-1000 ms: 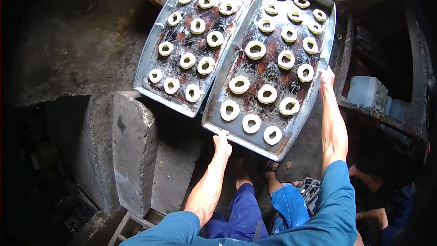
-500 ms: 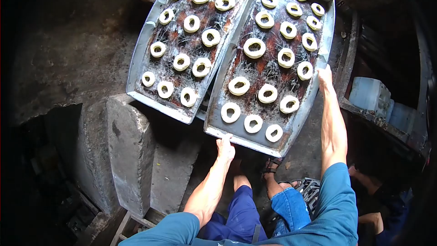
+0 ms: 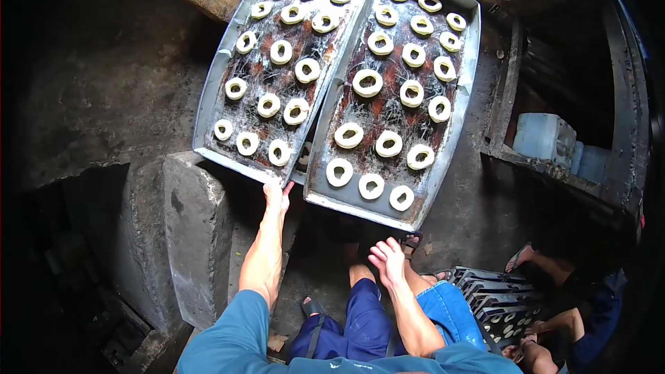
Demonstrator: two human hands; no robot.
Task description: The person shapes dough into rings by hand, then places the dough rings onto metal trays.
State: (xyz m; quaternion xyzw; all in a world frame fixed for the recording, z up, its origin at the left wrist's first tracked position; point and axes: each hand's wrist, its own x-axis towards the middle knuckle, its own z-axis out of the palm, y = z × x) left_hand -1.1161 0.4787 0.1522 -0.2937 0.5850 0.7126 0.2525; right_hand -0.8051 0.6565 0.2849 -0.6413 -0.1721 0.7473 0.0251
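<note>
Two worn metal baking trays lie side by side, bearing rows of pale dough rings (image 3: 367, 83). My left hand (image 3: 276, 199) grips the near edge of the left tray (image 3: 239, 166), close to its right corner. My right hand (image 3: 389, 261) holds nothing; its fingers are apart, just below the near edge of the right tray (image 3: 360, 212). A narrow gap separates the trays, and part of another tray with a ring shows underneath. What bears the trays is mostly hidden.
Concrete blocks (image 3: 194, 235) stand at the left. On the right, a shelf (image 3: 554, 170) holds translucent plastic containers (image 3: 544, 137). Stacked trays (image 3: 492, 291) sit lower right, beside a co-worker's hands (image 3: 530, 346). Another person's denim-clad leg (image 3: 443, 308) is close by my right arm.
My left hand has moved from the right tray to the left tray's near edge. My right hand has let go of the right tray's side and come down toward me.
</note>
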